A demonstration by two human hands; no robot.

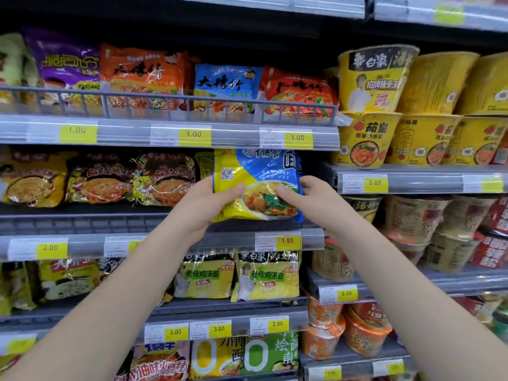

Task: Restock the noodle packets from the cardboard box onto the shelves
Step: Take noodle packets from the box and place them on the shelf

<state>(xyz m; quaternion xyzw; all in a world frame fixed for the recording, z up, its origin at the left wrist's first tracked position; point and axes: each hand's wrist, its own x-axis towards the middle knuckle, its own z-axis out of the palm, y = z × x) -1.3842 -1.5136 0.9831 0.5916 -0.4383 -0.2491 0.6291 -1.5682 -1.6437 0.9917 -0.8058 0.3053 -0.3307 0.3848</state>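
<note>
A yellow and blue noodle packet [258,174] stands upright at the right end of the second shelf [82,224], above the 1.50 price tag [287,240]. My left hand [203,207] grips its lower left edge, thumb across the front. My right hand [310,199] grips its right side, thumb pressed on the bowl picture. The packet's top edge is hidden behind the price rail of the shelf above. The cardboard box is out of view.
Gold and yellow packets [162,180] fill the same shelf to the left. Orange, blue and purple packets [228,86] sit behind a wire guard above. Yellow packets [269,276] line the shelf below. Cup noodles [368,138] are stacked on the right-hand shelves.
</note>
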